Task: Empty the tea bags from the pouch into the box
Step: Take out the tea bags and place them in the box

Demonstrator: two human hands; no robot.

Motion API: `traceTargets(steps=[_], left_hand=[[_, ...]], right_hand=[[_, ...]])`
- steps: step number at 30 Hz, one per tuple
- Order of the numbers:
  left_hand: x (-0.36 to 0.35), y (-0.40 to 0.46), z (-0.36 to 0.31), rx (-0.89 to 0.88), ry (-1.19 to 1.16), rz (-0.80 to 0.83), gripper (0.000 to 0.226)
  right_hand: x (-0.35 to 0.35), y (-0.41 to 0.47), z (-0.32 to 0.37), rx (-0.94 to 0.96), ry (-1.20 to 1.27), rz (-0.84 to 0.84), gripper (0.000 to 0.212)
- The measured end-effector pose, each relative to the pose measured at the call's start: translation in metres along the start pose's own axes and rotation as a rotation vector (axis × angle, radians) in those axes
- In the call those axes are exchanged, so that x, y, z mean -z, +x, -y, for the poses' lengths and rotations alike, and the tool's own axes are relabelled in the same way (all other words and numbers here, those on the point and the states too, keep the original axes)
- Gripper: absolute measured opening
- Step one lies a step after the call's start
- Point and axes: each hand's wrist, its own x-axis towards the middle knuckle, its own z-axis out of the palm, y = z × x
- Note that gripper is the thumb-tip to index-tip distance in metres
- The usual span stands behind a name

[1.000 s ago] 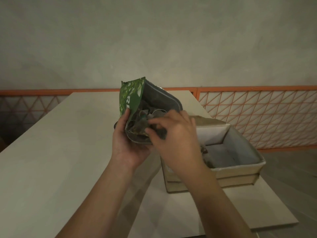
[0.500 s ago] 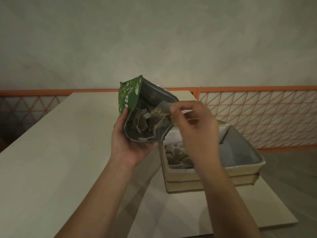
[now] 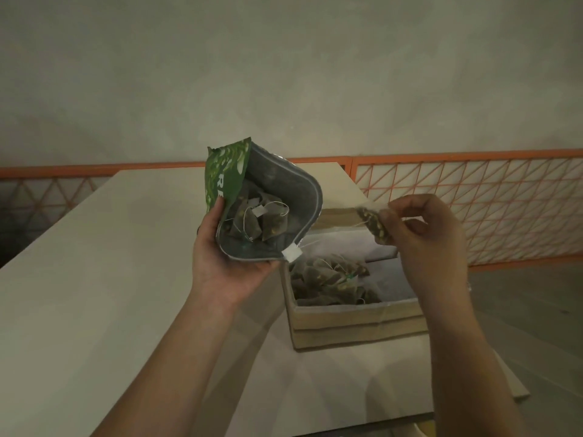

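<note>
Judging by the heap already lying in the open box [image 3: 356,316] on the pale table [image 3: 94,279], with an orange railing [image 3: 473,209] behind and nothing blocking, roughly half remains: the left hand [image 3: 227,266] grips the gaping green pouch [image 3: 268,203] of tea bags [image 3: 262,222], while the right hand [image 3: 422,234] pinches one tea bag [image 3: 373,225] above the box.

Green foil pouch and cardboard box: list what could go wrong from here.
1. The pyramid tea bag pinched by the right hand hangs above the cardboard box's far edge; dropped now, it may miss.
2. A white paper tag dangles over the green foil pouch's rim; its string could drag bags out.
</note>
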Motion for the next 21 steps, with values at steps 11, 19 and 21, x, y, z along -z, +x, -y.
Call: traceTargets(steps=[11,19,21], left_hand=[[-0.001,0.002,0.003,-0.031,-0.001,-0.031,0.055],[0.000,0.003,0.002,-0.026,0.014,-0.029,0.056],[-0.001,0.002,0.001,-0.027,0.015,-0.028,0.057]], right_hand=[[0.002,0.007,-0.030,-0.031,-0.274,0.093,0.008],[-0.012,-0.002,-0.027,0.074,-0.578,0.272,0.019],[-0.019,-0.003,-0.023,0.046,-0.607,0.516,0.017]])
